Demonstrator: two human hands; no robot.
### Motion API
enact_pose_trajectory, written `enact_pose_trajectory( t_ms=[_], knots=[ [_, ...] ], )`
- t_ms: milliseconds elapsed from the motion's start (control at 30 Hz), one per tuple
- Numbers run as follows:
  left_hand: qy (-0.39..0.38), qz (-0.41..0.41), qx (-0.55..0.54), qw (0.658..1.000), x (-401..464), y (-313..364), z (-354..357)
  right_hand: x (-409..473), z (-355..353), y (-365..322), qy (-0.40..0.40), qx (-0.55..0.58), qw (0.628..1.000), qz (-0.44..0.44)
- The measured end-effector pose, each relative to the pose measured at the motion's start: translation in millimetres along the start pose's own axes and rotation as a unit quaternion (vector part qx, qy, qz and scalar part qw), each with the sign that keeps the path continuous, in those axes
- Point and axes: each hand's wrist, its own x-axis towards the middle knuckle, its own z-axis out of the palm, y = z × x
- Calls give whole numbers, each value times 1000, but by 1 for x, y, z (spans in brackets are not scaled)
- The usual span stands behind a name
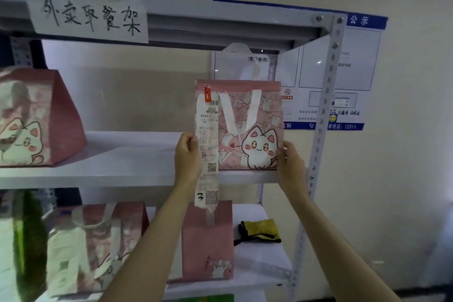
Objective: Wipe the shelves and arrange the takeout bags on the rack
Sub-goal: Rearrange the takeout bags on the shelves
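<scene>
A pink takeout bag [250, 127] with a white cat print and white handles stands at the front right of the middle shelf [122, 162]. A long receipt [207, 149] hangs from its left side past the shelf edge. My left hand [187, 154] grips the bag's lower left edge and my right hand [290, 164] grips its lower right edge. A second pink cat bag [36, 117] sits at the far left of the same shelf. A yellow and black cloth [259, 230] lies on the lower shelf [259, 262] at the right.
The lower shelf carries two more pink bags [98, 245] [208, 240] and a green bag [29, 240] at the left. A handwritten paper sign [88, 17] hangs on the top shelf's edge. The grey upright post [326, 105] stands right of the bag. Notice posters [343, 76] cover the wall behind.
</scene>
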Motion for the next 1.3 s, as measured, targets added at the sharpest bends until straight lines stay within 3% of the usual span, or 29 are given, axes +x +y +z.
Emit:
enact_pose_trajectory(
  t_ms=[367,533,667,800,1000,1300],
  knots=[
    [17,-16,-56,998,-2,-7,0,-3,-1,0,24,30,999,6],
    [76,20,-42,996,-12,-13,-13,-26,-11,0,39,111,993,-26],
    [120,59,-21,991,-42,-16,-27,-56,-20,5,66,108,991,-50],
    [85,49,-17,995,-88,-19,-48,-103,-36,6,60,122,988,-72],
    [39,-20,30,999,-175,-28,-88,-189,-59,13,-8,136,991,-16],
    [54,-95,41,993,-296,-25,-159,-317,-76,0,-180,178,966,51]
  ],
)
